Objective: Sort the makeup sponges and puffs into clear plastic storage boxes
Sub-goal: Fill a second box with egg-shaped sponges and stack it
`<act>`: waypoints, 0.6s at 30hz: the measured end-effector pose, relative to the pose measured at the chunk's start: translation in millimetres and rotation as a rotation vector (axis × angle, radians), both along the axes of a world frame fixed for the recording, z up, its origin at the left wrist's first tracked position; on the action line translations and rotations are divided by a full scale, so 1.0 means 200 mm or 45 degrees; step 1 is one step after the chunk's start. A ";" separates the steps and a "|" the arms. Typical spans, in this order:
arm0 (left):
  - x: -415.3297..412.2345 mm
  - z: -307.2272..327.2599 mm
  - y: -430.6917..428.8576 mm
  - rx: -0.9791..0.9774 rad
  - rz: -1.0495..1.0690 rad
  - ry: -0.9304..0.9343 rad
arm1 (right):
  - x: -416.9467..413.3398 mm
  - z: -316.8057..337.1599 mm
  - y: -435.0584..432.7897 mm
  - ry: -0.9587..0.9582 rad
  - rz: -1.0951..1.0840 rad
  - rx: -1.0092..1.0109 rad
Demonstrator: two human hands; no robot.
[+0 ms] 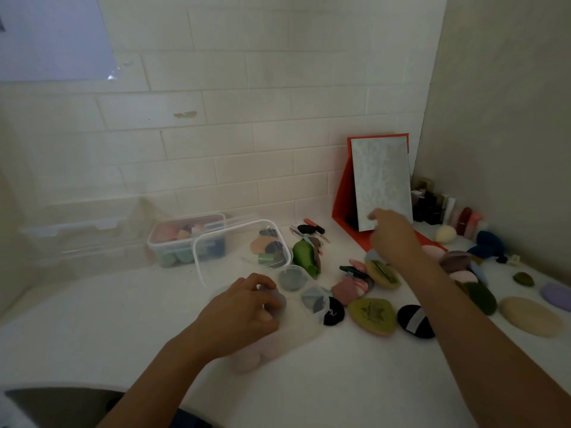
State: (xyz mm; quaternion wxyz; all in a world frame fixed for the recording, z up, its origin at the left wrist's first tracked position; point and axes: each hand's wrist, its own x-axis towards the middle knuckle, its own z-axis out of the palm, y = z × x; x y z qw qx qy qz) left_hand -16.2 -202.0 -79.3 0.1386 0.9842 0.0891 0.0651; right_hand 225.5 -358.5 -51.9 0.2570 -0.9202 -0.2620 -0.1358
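Observation:
My left hand (244, 310) rests on a flat clear plastic tray or lid (293, 332) at the counter's middle, fingers curled on a pale pink puff (278, 299). My right hand (394, 237) reaches out over a heap of puffs, palm down; whether it holds one is hidden. Beneath it lie an olive puff (383, 273), a pink one (350, 290), a green star puff (372, 315) and a black puff with a white band (415, 321). A clear box tipped on its side (213, 257) holds several sponges. Behind it stands a second clear box (185, 239) full of sponges.
A red-framed mirror (381, 180) stands at the back right with small cosmetic bottles (445, 208) beside it. More puffs lie right: beige (530, 316), lilac (556, 296), dark green (480, 298), blue (488, 244). A green sponge (304, 256) and brushes (310, 228) lie mid-counter.

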 end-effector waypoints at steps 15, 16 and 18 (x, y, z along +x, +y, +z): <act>0.01 -0.01 -0.01 -0.003 0.013 0.004 | 0.20 -0.20 -0.09 0.099 -0.236 -0.700; 0.01 -0.01 -0.01 0.001 0.013 0.002 | 0.20 -0.20 -0.10 0.099 -0.228 -0.702; 0.01 -0.01 -0.01 0.011 0.011 -0.006 | 0.20 -0.18 -0.11 0.100 -0.230 -0.570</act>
